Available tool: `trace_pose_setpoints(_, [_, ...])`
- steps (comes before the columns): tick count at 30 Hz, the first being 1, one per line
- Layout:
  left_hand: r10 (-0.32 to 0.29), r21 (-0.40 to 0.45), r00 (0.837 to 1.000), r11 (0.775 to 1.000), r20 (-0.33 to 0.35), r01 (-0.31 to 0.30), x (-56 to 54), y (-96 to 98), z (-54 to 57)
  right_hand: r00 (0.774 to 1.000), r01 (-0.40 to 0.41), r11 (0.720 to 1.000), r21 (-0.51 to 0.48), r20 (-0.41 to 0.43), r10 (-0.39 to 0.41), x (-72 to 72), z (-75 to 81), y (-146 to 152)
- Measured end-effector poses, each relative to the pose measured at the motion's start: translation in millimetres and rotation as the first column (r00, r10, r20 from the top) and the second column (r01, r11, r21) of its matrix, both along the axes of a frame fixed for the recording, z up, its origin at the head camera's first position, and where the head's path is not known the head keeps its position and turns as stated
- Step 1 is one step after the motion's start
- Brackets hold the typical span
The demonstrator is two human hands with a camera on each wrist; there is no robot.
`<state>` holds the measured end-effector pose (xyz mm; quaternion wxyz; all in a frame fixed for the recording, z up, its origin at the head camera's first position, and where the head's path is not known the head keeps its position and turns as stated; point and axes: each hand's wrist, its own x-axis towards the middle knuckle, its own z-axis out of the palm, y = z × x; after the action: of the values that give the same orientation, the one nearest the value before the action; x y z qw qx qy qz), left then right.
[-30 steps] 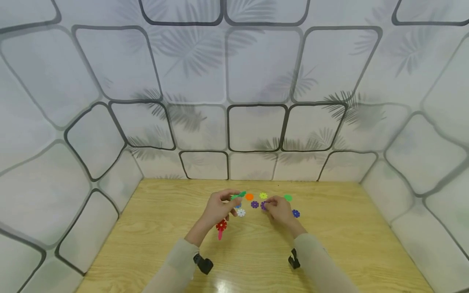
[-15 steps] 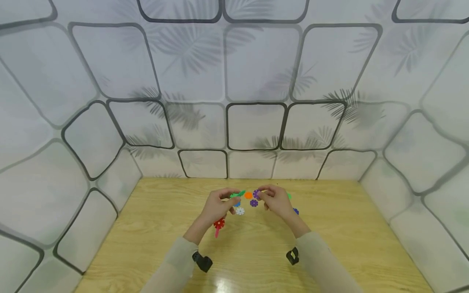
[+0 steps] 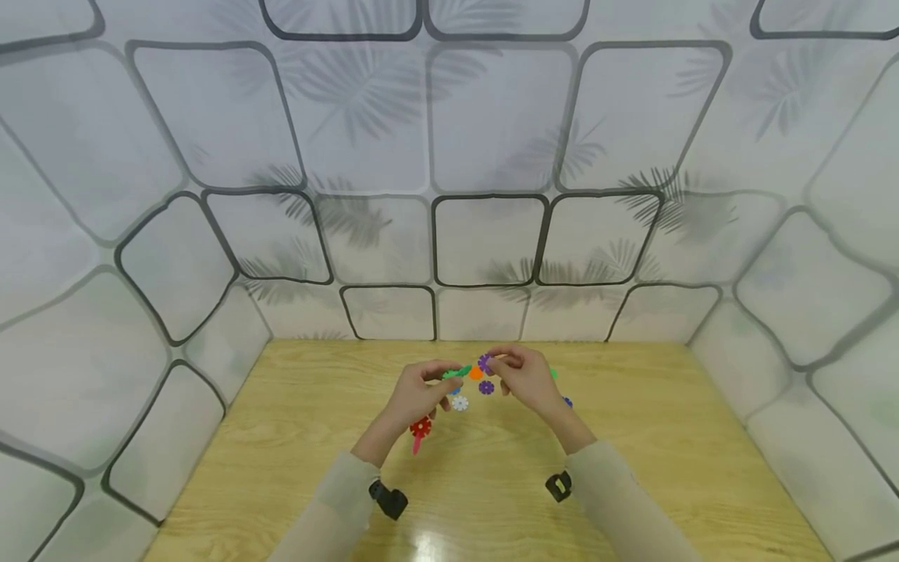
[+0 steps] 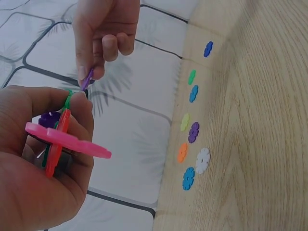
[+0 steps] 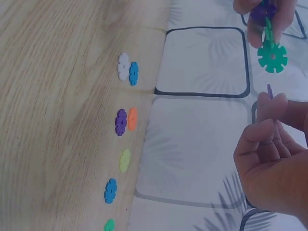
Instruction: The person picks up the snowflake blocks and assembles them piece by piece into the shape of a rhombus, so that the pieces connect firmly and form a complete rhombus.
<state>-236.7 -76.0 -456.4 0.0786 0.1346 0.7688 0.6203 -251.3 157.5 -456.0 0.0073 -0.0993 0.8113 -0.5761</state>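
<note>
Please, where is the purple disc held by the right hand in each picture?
Head: the purple disc is below centre, at the fingertips of the right hand.
Left wrist: purple disc at upper left, nearly edge-on.
Right wrist: purple disc at right, above mid-height; only its edge shows.
Shared landmark: the white disc on the table.

Place is looking like a small indoor booth/nook, home vs. workshop unclear: pale, leaf-printed back wall w/ grey rounded-sq. outlines is rising behind a wood-grain tabletop, outlined side walls are enclosing it L & R, glare is showing nr. front.
</note>
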Motion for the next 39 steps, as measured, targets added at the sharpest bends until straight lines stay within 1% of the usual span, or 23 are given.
trace_pose_setpoints(6, [-0.027,-0.002,1.0,1.0,-0.002,0.027,1.5,-0.1,1.5,1.0,-0.009,1.0,0.004,-0.001,0.009,0.3,2.2,-1.5])
trace_pose_setpoints(12, [-0.032,-0.01,0.999,0.999,0.0,0.032,2.6,0.3,2.7,1.0,-0.015,1.0,0.004,0.001,0.015,2.1,5.7,-4.4])
trace_pose_setpoints(21, [-0.039,-0.011,0.999,0.999,-0.016,0.038,2.4,0.7,3.5,0.999,-0.032,0.999,0.005,-0.028,0.032,1.1,3.5,-5.7])
trace_pose_setpoints(28, [-0.043,-0.006,0.999,0.999,-0.008,0.043,3.1,1.0,3.7,0.998,-0.038,0.999,0.034,-0.043,0.039,3.8,5.3,-8.9])
trace_pose_setpoints(33, [-0.042,-0.002,0.999,0.999,-0.006,0.042,2.9,1.2,2.8,0.998,-0.028,0.998,0.05,-0.048,0.03,5.3,7.1,-10.7])
trace_pose_setpoints(39, [-0.041,0.007,0.999,0.999,-0.018,0.042,2.6,2.7,3.6,0.999,-0.009,1.0,0.026,-0.041,0.01,6.9,9.3,-13.5])
